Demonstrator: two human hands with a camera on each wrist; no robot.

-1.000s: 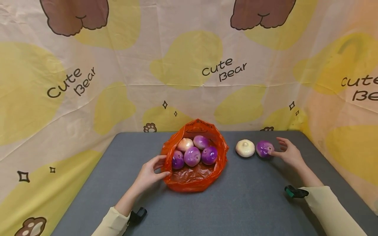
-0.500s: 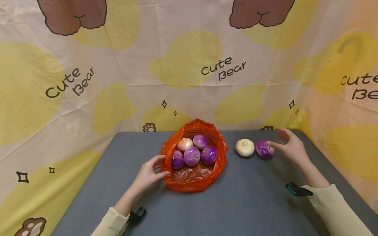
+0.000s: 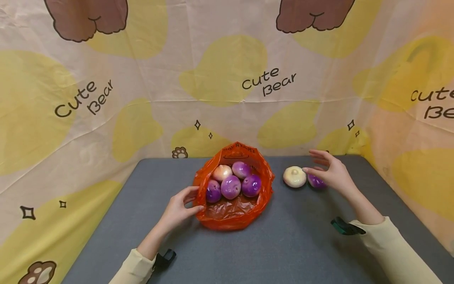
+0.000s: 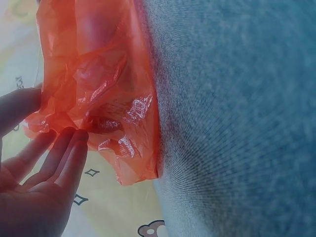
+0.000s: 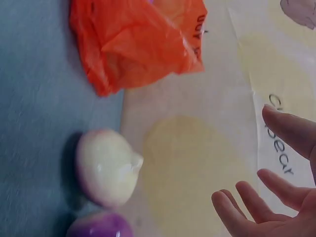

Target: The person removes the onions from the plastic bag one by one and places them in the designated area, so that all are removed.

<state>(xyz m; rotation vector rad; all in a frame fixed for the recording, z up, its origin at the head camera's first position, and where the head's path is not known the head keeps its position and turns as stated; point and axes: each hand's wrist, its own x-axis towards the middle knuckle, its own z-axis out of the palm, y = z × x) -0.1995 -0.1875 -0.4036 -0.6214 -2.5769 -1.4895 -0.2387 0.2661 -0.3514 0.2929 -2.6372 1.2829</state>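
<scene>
An orange-red plastic bag (image 3: pixel 209 224) stands on the table with its mouth turned toward me; several purple and pale turnips (image 3: pixel 231 187) lie inside. My left hand (image 3: pixel 179 208) holds the bag's left side between thumb and fingers. In the left wrist view the fingers (image 4: pixel 69 158) press against the crinkled plastic. Right of the bag sit a white turnip (image 3: pixel 294 177) and a purple turnip (image 3: pixel 315 181). Over the purple one hovers my right hand (image 3: pixel 331 172), fingers spread and nothing between them, its thumb close to the white turnip. The hand partly covers the purple turnip in the head view.
The grey table (image 3: pixel 255 256) ends at a patterned cloth backdrop (image 3: pixel 227 71) behind and along both sides. Dark straps (image 3: pixel 347 227) with small devices sit at both wrists, by pale sleeves.
My right hand has lifted off the purple turnip and shifted left toward the white turnip. The left hand and the bag stay in place.
</scene>
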